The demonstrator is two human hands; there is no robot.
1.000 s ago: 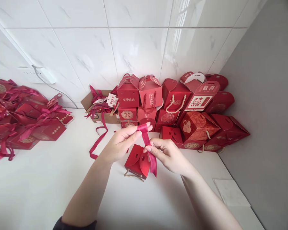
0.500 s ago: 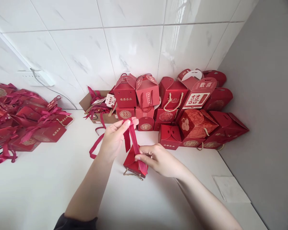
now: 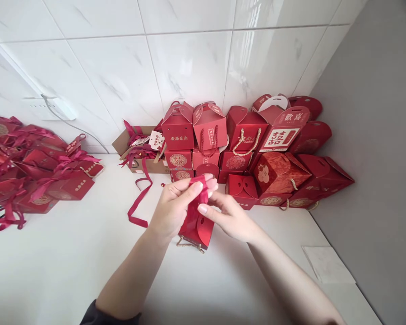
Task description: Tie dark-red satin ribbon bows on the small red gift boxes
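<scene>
A dark-red ribbon (image 3: 199,186) is pinched, folded over, between the thumb and fingers of my left hand (image 3: 174,205). My right hand (image 3: 232,219) is close against it, its thumb on the lower part of the ribbon and its fingertips partly hidden behind. Below both hands a small red gift box (image 3: 203,231) stands on the white counter, partly covered by ribbon and fingers. Its flaps are folded together at the top, and a gold twisted cord handle (image 3: 190,245) hangs at its near side. Another loose ribbon (image 3: 138,205) trails on the counter to the left.
Red gift boxes (image 3: 245,128) are stacked along the tiled wall. An open cardboard box (image 3: 149,166) holds ribbons and tags. More ribboned red boxes (image 3: 72,183) are piled at the left. A grey panel (image 3: 375,135) borders the right side.
The stretched ribbon is now folded short between my hands. My left hand has moved right and slightly down, and my right hand has risen to meet it.
</scene>
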